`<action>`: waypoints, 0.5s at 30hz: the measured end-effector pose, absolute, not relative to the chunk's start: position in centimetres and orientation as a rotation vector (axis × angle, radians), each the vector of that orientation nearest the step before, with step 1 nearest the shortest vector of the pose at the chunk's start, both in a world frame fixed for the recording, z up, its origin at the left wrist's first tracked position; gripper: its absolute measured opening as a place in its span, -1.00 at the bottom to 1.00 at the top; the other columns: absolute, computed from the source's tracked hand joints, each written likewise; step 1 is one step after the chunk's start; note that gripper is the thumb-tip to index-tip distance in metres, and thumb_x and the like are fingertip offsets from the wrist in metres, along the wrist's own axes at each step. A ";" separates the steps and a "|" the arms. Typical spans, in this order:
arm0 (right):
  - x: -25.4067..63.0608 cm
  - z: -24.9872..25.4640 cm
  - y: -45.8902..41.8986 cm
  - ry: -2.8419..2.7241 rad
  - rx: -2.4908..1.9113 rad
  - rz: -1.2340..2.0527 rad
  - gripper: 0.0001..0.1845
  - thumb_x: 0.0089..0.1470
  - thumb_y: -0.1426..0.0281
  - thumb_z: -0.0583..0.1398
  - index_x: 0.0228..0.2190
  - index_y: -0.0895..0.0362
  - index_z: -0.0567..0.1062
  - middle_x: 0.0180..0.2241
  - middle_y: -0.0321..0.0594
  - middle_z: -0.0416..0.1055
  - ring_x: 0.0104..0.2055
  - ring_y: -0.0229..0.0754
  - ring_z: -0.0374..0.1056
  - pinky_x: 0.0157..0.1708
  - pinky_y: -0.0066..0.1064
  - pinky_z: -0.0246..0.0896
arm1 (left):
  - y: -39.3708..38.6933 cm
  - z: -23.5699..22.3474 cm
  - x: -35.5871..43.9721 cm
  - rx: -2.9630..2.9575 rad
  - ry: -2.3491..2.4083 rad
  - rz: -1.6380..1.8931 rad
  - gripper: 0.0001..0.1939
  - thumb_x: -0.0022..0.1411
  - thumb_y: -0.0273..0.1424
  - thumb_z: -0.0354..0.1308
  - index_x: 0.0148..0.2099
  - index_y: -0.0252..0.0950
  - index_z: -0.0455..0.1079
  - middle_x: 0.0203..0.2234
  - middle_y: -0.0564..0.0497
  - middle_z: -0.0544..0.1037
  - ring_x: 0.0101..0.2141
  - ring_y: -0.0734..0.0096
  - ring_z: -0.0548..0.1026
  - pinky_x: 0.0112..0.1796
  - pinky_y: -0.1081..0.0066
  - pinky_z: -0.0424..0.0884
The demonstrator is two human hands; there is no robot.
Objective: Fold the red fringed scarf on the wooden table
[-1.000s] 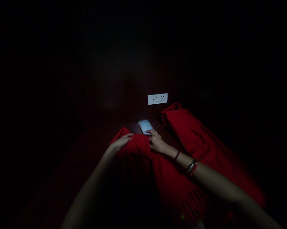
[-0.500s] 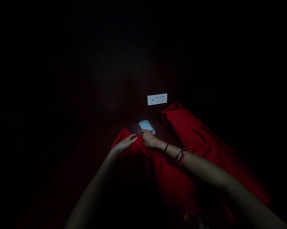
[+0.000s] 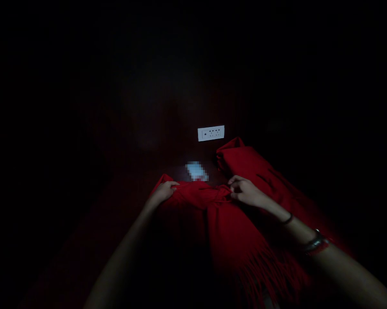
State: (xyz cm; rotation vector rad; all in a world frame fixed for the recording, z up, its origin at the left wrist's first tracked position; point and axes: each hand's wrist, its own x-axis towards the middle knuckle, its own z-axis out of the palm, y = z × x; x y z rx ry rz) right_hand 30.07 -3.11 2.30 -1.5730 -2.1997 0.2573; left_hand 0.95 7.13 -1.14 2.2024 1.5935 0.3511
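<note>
A red fringed scarf (image 3: 232, 231) lies bunched in front of me, its tassels hanging toward the lower right. My left hand (image 3: 163, 192) is closed on the scarf's upper left part, thumb and fingers at the fold. At the other end of that upper edge, my right hand (image 3: 246, 192) pinches the cloth. Between the two hands the fabric runs in loose, gathered folds. Just beyond the scarf's edge rests a phone (image 3: 196, 171), lit and blurred into blocks.
More folded red cloth (image 3: 254, 165) lies behind and to the right of my right hand. A white socket panel (image 3: 211, 133) is set in the dark wall past the phone. Deep shadow hides most of the surroundings.
My right hand has moved right, away from my left hand, drawing the scarf's upper edge out between them. My left hand has shifted slightly left.
</note>
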 end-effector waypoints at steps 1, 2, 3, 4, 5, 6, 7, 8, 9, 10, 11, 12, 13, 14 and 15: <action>31.3 2.6 -3.5 -2.206 -1.637 0.255 -0.91 -0.21 0.51 0.08 -0.61 0.19 0.38 -0.33 -0.15 0.32 -0.33 -0.24 0.24 -0.27 -0.41 0.11 | 7.0 -1.0 0.9 2.207 1.616 0.335 -0.65 0.09 -0.44 -0.09 -0.07 -0.32 0.34 -0.11 -0.08 0.41 -0.10 0.32 0.34 -0.10 0.43 0.21; 32.5 2.8 -3.9 -2.216 -1.719 0.257 -0.90 -0.20 0.50 0.07 -0.59 0.19 0.39 -0.40 -0.17 0.33 -0.38 -0.24 0.25 -0.31 -0.41 0.13 | 7.0 -0.9 1.0 2.209 1.638 0.323 -0.64 0.09 -0.44 -0.09 -0.06 -0.31 0.34 -0.11 -0.09 0.40 -0.10 0.31 0.34 -0.11 0.43 0.21; 33.6 3.0 -4.2 -2.228 -1.811 0.265 -0.89 -0.19 0.49 0.06 -0.57 0.19 0.40 -0.45 -0.18 0.34 -0.41 -0.24 0.25 -0.34 -0.41 0.13 | 6.9 -0.9 1.0 2.213 1.656 0.316 -0.64 0.10 -0.44 -0.09 -0.05 -0.32 0.33 -0.10 -0.09 0.40 -0.10 0.31 0.34 -0.11 0.42 0.21; 34.4 3.1 -4.4 -2.258 -1.888 0.288 -0.87 -0.18 0.48 0.06 -0.55 0.19 0.41 -0.48 -0.18 0.35 -0.43 -0.23 0.25 -0.37 -0.40 0.14 | 6.8 -0.8 1.1 2.224 1.658 0.314 -0.63 0.10 -0.43 -0.09 -0.04 -0.32 0.32 -0.10 -0.10 0.40 -0.09 0.30 0.34 -0.10 0.42 0.20; 34.9 3.2 -4.5 -2.303 -1.930 0.315 -0.86 -0.17 0.47 0.07 -0.51 0.19 0.43 -0.48 -0.18 0.36 -0.43 -0.22 0.26 -0.37 -0.40 0.14 | 6.7 -0.8 1.1 2.243 1.643 0.318 -0.63 0.10 -0.43 -0.10 -0.04 -0.32 0.31 -0.09 -0.10 0.39 -0.09 0.31 0.33 -0.09 0.42 0.19; 35.1 3.3 -4.5 -2.353 -1.932 0.331 -0.83 -0.16 0.44 0.09 -0.45 0.19 0.44 -0.43 -0.16 0.37 -0.40 -0.20 0.27 -0.36 -0.39 0.15 | 6.6 -0.7 1.2 2.271 1.610 0.329 -0.62 0.11 -0.42 -0.11 -0.03 -0.33 0.30 -0.09 -0.10 0.39 -0.08 0.32 0.33 -0.08 0.42 0.18; 34.8 3.3 -4.4 -2.403 -1.894 0.328 -0.76 -0.15 0.39 0.11 -0.37 0.19 0.44 -0.35 -0.12 0.37 -0.34 -0.17 0.28 -0.33 -0.37 0.15 | 6.4 -0.7 1.3 2.298 1.568 0.343 -0.61 0.12 -0.40 -0.12 -0.02 -0.34 0.29 -0.08 -0.10 0.38 -0.07 0.34 0.32 -0.07 0.43 0.16; 34.2 3.2 -4.3 -2.443 -1.828 0.302 -0.66 -0.15 0.33 0.12 -0.27 0.19 0.41 -0.26 -0.09 0.35 -0.26 -0.13 0.27 -0.28 -0.35 0.14 | 6.3 -0.6 1.4 2.321 1.520 0.354 -0.60 0.13 -0.36 -0.13 0.00 -0.35 0.27 -0.07 -0.10 0.36 -0.07 0.34 0.31 -0.06 0.44 0.15; 33.2 3.0 -4.1 -2.462 -1.763 0.250 -0.55 -0.15 0.26 0.13 -0.17 0.18 0.36 -0.17 -0.05 0.30 -0.17 -0.08 0.23 -0.23 -0.31 0.13 | 6.2 -0.5 1.4 2.334 1.472 0.360 -0.58 0.13 -0.32 -0.12 0.01 -0.36 0.26 -0.06 -0.11 0.36 -0.07 0.34 0.31 -0.06 0.44 0.15; 31.9 2.8 -3.9 -2.460 -1.713 0.168 -0.44 -0.14 0.19 0.13 -0.08 0.18 0.28 -0.10 -0.02 0.25 -0.10 -0.04 0.18 -0.18 -0.27 0.10 | 6.1 -0.5 1.4 2.335 1.429 0.361 -0.55 0.12 -0.27 -0.11 0.01 -0.37 0.25 -0.06 -0.11 0.35 -0.07 0.33 0.31 -0.07 0.45 0.16; 30.5 2.5 -3.6 -2.466 -1.684 0.093 -0.38 -0.13 0.16 0.11 -0.02 0.17 0.22 -0.07 -0.01 0.22 -0.06 -0.01 0.14 -0.16 -0.22 0.07 | 6.1 -0.4 1.4 2.324 1.400 0.363 -0.52 0.10 -0.22 -0.10 0.01 -0.37 0.24 -0.06 -0.11 0.36 -0.08 0.32 0.32 -0.09 0.45 0.18; 29.1 2.2 -3.3 -2.472 -1.682 -0.004 -0.35 -0.14 0.17 0.13 0.00 0.15 0.18 -0.06 0.00 0.21 -0.04 0.01 0.12 -0.14 -0.17 0.04 | 6.1 -0.5 1.4 2.308 1.377 0.366 -0.50 0.08 -0.18 -0.09 0.01 -0.37 0.25 -0.07 -0.11 0.37 -0.10 0.30 0.34 -0.11 0.44 0.21; 27.9 1.9 -3.1 -2.508 -1.674 -0.098 -0.38 -0.13 0.20 0.14 -0.01 0.15 0.19 -0.08 0.00 0.23 -0.04 0.03 0.12 -0.12 -0.13 0.01 | 6.2 -0.5 1.4 2.290 1.362 0.376 -0.48 0.07 -0.16 -0.08 0.00 -0.37 0.25 -0.09 -0.11 0.38 -0.12 0.30 0.35 -0.13 0.44 0.23; 26.9 1.8 -2.9 -2.561 -1.679 -0.161 -0.48 -0.10 0.26 0.13 -0.06 0.16 0.26 -0.13 -0.01 0.28 -0.07 0.01 0.16 -0.12 -0.12 -0.01 | 6.3 -0.7 1.3 2.275 1.352 0.389 -0.49 0.06 -0.16 -0.07 -0.01 -0.37 0.26 -0.10 -0.10 0.39 -0.13 0.30 0.36 -0.14 0.44 0.23; 26.3 1.9 -2.8 -2.615 -1.700 -0.198 -0.60 -0.07 0.33 0.10 -0.14 0.17 0.32 -0.20 -0.02 0.33 -0.12 -0.02 0.21 -0.12 -0.14 -0.01 | 6.5 -0.9 1.2 2.259 1.350 0.406 -0.50 0.05 -0.18 -0.05 -0.02 -0.37 0.27 -0.10 -0.10 0.39 -0.14 0.30 0.36 -0.15 0.44 0.23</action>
